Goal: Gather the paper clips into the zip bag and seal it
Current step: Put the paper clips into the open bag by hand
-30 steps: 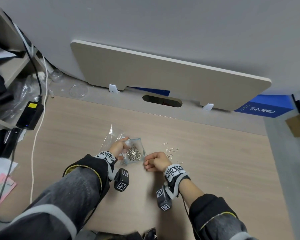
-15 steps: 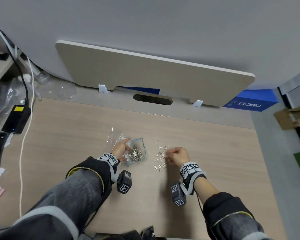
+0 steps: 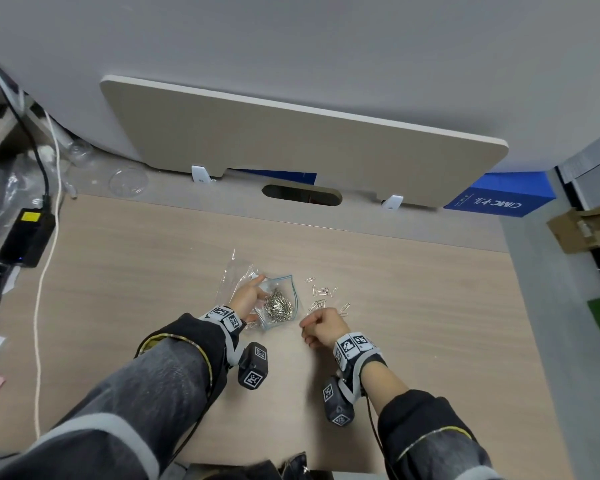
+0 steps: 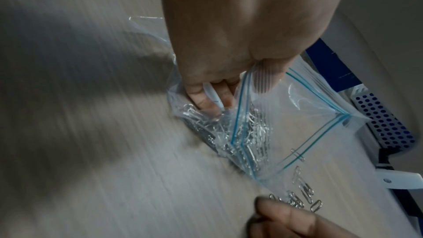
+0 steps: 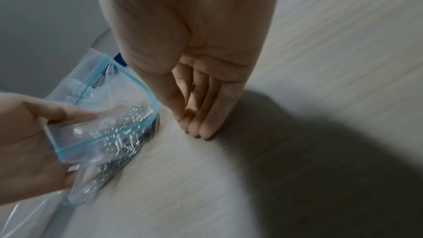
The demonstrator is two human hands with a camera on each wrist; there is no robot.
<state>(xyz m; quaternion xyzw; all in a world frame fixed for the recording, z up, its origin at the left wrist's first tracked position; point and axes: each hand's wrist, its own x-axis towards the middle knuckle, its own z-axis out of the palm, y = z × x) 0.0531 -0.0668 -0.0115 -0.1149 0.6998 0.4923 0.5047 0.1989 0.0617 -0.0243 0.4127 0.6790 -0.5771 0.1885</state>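
A clear zip bag (image 3: 285, 289) with a blue zip line lies on the wooden desk (image 3: 413, 306), its mouth facing right, with a heap of silver paper clips (image 3: 278, 306) inside. My left hand (image 3: 246, 299) pinches the bag's upper rim (image 4: 258, 79) and holds the mouth open. My right hand (image 3: 323, 327) sits just right of the mouth, fingers and thumb bunched together with their tips (image 5: 199, 133) on the desk. A metal glint shows between those fingers. Several loose paper clips (image 3: 323, 292) lie beyond the right hand, also in the left wrist view (image 4: 302, 196).
A second crumpled clear plastic bag (image 3: 236, 271) lies behind my left hand. A black power adapter (image 3: 28, 237) and a white cable (image 3: 45, 306) run along the desk's left side. A beige divider panel (image 3: 291, 140) and a blue box (image 3: 499, 199) stand at the back.
My right hand reached out to the loose clips, then drew back left toward the bag's mouth with fingers bunched. My left hand kept holding the bag open.
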